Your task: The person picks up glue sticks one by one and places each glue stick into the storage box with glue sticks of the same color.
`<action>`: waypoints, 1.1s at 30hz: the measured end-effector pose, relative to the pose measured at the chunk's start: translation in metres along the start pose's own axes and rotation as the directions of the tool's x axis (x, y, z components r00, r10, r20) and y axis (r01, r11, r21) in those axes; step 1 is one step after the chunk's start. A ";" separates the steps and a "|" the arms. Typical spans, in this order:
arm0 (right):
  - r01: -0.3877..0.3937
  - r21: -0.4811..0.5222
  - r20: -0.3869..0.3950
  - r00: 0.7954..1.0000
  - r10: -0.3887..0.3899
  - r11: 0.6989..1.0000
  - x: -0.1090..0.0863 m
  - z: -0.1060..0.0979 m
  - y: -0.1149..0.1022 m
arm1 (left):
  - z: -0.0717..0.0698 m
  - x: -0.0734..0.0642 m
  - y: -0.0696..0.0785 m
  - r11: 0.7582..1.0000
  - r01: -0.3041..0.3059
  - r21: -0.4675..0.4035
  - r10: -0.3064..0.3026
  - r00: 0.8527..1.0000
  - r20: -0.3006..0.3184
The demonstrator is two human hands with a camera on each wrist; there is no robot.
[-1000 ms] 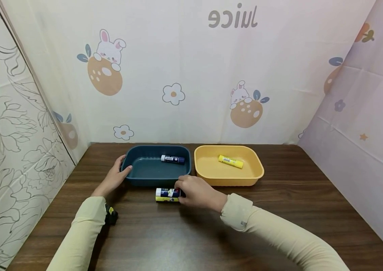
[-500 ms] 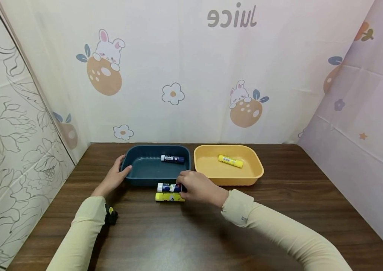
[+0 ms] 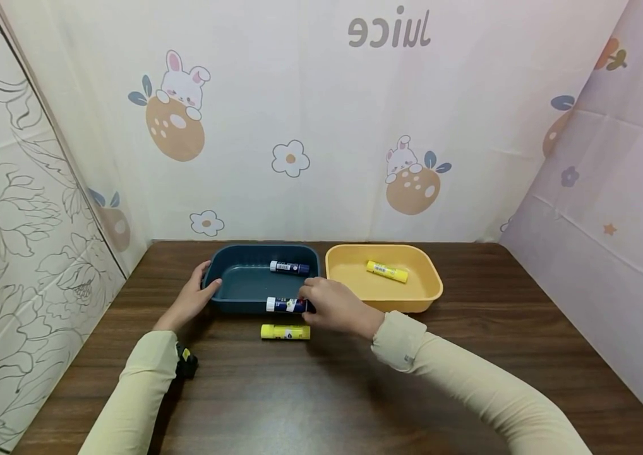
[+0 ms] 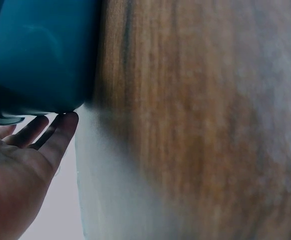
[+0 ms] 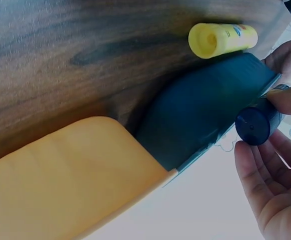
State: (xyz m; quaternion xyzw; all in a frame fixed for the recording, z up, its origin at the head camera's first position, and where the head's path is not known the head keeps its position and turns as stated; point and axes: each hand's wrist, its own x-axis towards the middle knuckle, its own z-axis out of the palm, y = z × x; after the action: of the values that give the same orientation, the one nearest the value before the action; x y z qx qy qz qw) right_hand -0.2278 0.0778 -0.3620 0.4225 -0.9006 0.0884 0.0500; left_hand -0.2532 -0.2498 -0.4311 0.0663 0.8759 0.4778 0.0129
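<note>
In the head view, my right hand (image 3: 335,306) pinches a dark blue glue stick (image 3: 287,305) with a white end. It holds this stick by its dark end at the front rim of the dark blue bin (image 3: 242,304). The right wrist view shows that dark end (image 5: 254,125) between thumb and fingers. My left hand (image 3: 189,297) holds the bin's left end, thumb over the rim and fingers against the outer wall (image 4: 40,65). Another dark blue glue stick (image 3: 290,267) lies inside this bin. On the table in front is a yellow glue stick (image 3: 285,332).
A yellow bin (image 3: 384,304) stands just right of the blue one, with a yellow glue stick (image 3: 387,271) in it. Both bins sit near the back of the brown wooden table (image 3: 276,398), before a printed curtain (image 3: 321,114).
My right hand has lifted the dark blue glue stick away from beside the yellow one and moved it toward the blue bin's front rim. The left hand stays on the bin.
</note>
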 end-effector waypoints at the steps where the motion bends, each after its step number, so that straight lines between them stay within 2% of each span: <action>1: -0.005 0.000 -0.003 1.000 0.005 1.000 0.001 0.000 0.001 | 0.000 0.000 0.000 1.000 0.000 0.001 0.000 1.000 0.000; 17: -0.023 -0.022 -0.033 0.999 0.022 0.999 0.013 -0.004 0.010 | 0.000 0.002 -0.002 1.000 0.014 0.008 -0.014 1.000 0.006; 24: -0.055 -0.027 -0.012 0.998 0.055 0.998 0.021 -0.007 0.012 | 0.000 0.002 -0.001 1.000 0.016 0.004 -0.016 1.000 0.010; 33: -0.051 -0.036 -0.032 0.998 0.050 0.998 0.031 -0.007 0.016 | -0.001 0.002 -0.001 1.000 0.027 0.008 -0.027 1.000 0.010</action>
State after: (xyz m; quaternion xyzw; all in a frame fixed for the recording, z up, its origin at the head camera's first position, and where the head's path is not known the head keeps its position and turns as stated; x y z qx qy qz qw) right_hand -0.2600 0.0660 -0.3520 0.3973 -0.9116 0.0796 0.0697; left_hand -0.2552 -0.2504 -0.4313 0.0571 0.8784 0.4740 0.0236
